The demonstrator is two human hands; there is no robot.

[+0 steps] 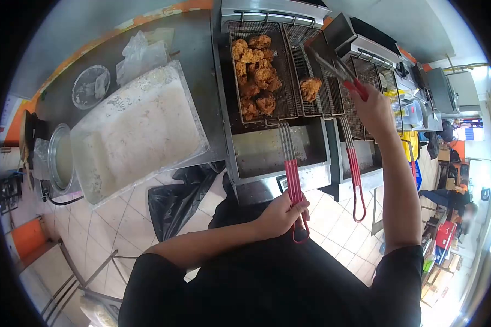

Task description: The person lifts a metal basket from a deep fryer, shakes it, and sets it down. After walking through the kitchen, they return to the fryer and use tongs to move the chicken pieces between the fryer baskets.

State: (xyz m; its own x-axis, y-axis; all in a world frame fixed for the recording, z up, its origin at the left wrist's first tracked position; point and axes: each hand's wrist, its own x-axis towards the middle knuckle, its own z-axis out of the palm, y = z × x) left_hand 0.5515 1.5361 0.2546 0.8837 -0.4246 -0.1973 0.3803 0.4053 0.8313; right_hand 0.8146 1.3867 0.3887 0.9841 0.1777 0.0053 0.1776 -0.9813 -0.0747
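Observation:
My left hand (283, 214) is closed around the red-coated handle (293, 182) at the front of the left fry basket (287, 92). Several pieces of browned, crusted fried chicken (264, 75) lie in that basket. Beside it, the middle fry basket (297, 43) holds one piece of fried chicken (310, 89). My right hand (374, 111) grips metal tongs (335, 70) by their red grips. The tips of the tongs are over the far part of the middle basket, with no food visible between them.
A second red basket handle (355, 180) sticks out over the fryer front (300, 180). To the left, a large flour-dusted tub (147, 125) stands by a round metal pot (63, 158) and a clear bowl (91, 86). A black plastic bag (174, 201) hangs below. Another person (447, 199) is far right.

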